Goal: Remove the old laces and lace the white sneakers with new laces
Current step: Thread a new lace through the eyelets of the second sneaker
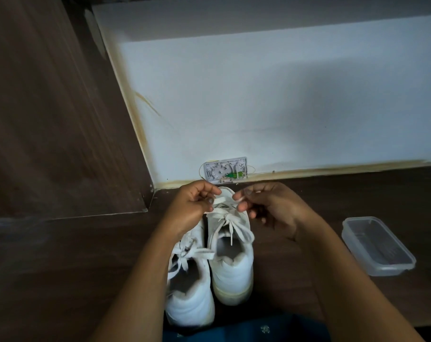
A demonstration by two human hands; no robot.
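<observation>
Dark wood surface meets a white wall. Fingers (239, 198) of the right hand (268, 208) and of the left hand (192, 206) are closed in pinches on the old lace (224, 219) at the far, toe end of the right sneaker (233, 270). Its bow looks still tied, so loosening that first, then drawing out one crossing at a time, should work best. Two sneakers are touching, the left sneaker (188, 299) also laced. One clear container (378, 246) lies to the right, and one wall box (225, 171) sits beyond. No new laces are visible.

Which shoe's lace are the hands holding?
The right sneaker, set farther forward: left hand and right hand both pinch its lace near the toe. The left sneaker has its lace in no hand.
</observation>
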